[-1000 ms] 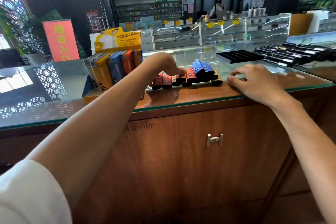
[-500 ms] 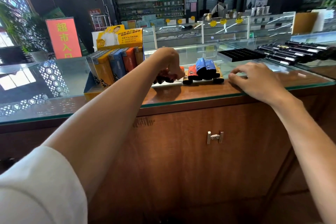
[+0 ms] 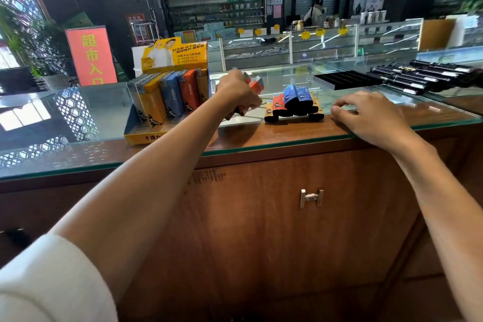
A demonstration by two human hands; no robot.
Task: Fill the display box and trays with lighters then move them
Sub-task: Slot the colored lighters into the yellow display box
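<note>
A small bunch of orange plastic lighters with silver metal tops [image 3: 254,83] is being gripped in the curled fingers of the left hand [image 3: 239,94]. That hand is being held above the glass-topped wooden counter [image 3: 261,140], just beside the right end of the yellow cardboard display box [image 3: 146,136]. The right hand [image 3: 371,115] is being rested on the counter's edge with fingers loosely spread and nothing held, just beside the loose pile of blue, orange and tan lighters with black bases [image 3: 292,102]. The filling step is judged to be in hand: the box is being stocked with upright rows of flat, glossy lighters in yellow, blue and orange [image 3: 167,97], though how much room remains cannot be told. For the next move, the bunch is judged to be needing a lowering into the box, silver tops uppermost, beside the orange row. The smooth, slim bodies are thought likely to slip or fan apart unless squeezed evenly. Farther right, a black gridded plastic tray [image 3: 345,78] is lying on the glass, apparently unfilled, near a row of slender black sticks [image 3: 418,77] whose kind cannot be told.
</note>
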